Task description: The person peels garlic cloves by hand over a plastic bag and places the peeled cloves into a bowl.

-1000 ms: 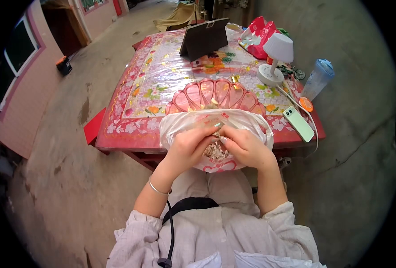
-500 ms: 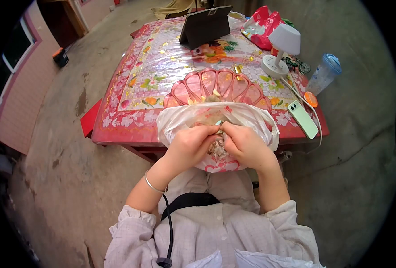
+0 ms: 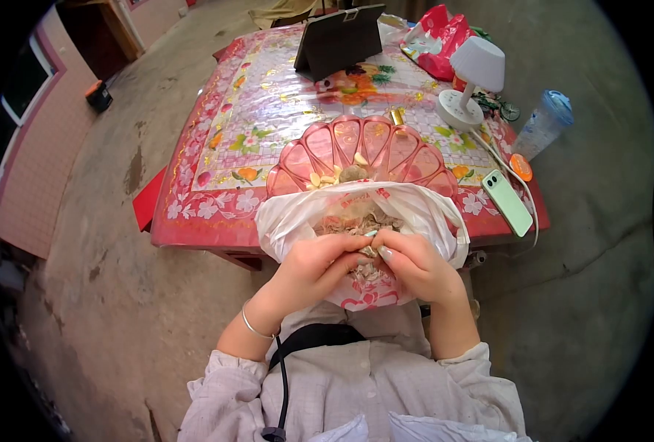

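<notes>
My left hand (image 3: 319,261) and my right hand (image 3: 419,265) meet over the mouth of a white plastic bag (image 3: 286,217) with red print. Both are closed, thumbs and fingertips pinching a small pale piece (image 3: 369,251) that looks like a garlic clove; the fingers partly hide it. Brownish papery skins (image 3: 367,221) lie in the bag under and behind my fingers. Beyond the bag's rim, a pink scalloped clear bowl (image 3: 316,147) holds several pale peeled cloves (image 3: 323,180) and a round brownish bulb (image 3: 353,173). The bowl's near side is hidden by the bag.
On the flowered tablecloth (image 3: 216,162) stand a black tablet case (image 3: 338,44), a white lamp (image 3: 478,66), and a red bag (image 3: 445,40). A pale green phone (image 3: 507,204), a cable and a lidded blue cup (image 3: 544,121) are at the right edge.
Both hands sit slightly lower in view, still pinched together. The bag's opening shows more of the skins, and more of the bowl's cloves and bulb shows over its rim.
</notes>
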`<action>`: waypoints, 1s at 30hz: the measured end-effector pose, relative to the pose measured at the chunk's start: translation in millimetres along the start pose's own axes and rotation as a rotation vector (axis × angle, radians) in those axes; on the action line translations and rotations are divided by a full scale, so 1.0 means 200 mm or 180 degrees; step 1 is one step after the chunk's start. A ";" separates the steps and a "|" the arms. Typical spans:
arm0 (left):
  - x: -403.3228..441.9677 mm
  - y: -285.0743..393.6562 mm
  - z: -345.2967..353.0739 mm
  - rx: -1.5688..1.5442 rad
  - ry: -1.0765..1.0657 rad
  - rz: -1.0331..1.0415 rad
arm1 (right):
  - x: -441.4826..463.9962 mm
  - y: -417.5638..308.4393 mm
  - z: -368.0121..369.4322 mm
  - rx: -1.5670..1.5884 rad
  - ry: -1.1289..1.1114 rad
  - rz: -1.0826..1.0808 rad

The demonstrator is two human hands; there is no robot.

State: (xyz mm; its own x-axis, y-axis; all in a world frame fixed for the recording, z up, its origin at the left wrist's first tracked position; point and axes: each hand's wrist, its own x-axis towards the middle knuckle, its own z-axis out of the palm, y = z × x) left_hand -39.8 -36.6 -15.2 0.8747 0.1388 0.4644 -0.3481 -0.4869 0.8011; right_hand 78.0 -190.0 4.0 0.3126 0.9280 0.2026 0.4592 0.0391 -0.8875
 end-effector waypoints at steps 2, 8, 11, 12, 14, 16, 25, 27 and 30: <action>0.00 0.02 -0.01 0.0071 -0.0130 -0.0015 | -0.01 0.00 0.00 0.0167 -0.0141 -0.0016; 0.01 0.03 -0.02 -0.0044 -0.0153 -0.0287 | 0.00 -0.02 -0.01 0.0179 -0.0246 0.0235; 0.00 0.00 -0.01 0.0000 -0.0087 -0.0133 | 0.01 0.02 0.00 0.0165 -0.0124 0.0075; 0.01 0.00 -0.01 -0.0001 -0.0094 -0.0142 | 0.01 0.02 -0.01 0.0175 -0.0122 0.0082; 0.02 0.02 -0.02 -0.0066 -0.0210 -0.0128 | 0.00 0.01 -0.02 0.0423 -0.0262 0.0233; 0.03 0.02 -0.02 -0.0400 -0.0235 -0.0393 | 0.00 0.03 -0.01 0.0557 -0.0141 0.0117; 0.02 -0.04 -0.02 -0.1855 0.0249 -0.0734 | -0.01 0.02 0.00 0.0167 0.0438 0.0363; 0.02 -0.03 -0.01 -0.1755 0.0230 -0.0710 | 0.00 0.00 -0.01 -0.0054 0.0376 0.0368; 0.03 -0.03 0.00 -0.1578 0.0371 -0.0696 | 0.01 -0.01 0.00 -0.0084 0.0249 0.0365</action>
State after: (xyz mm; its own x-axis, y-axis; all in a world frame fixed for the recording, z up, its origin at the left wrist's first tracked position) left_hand -32.8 -33.4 -18.1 0.9111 0.2994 0.2834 -0.3043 0.0244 0.9523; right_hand 77.2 -188.6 6.9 0.4277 0.8941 0.1331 0.4381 -0.0763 -0.8957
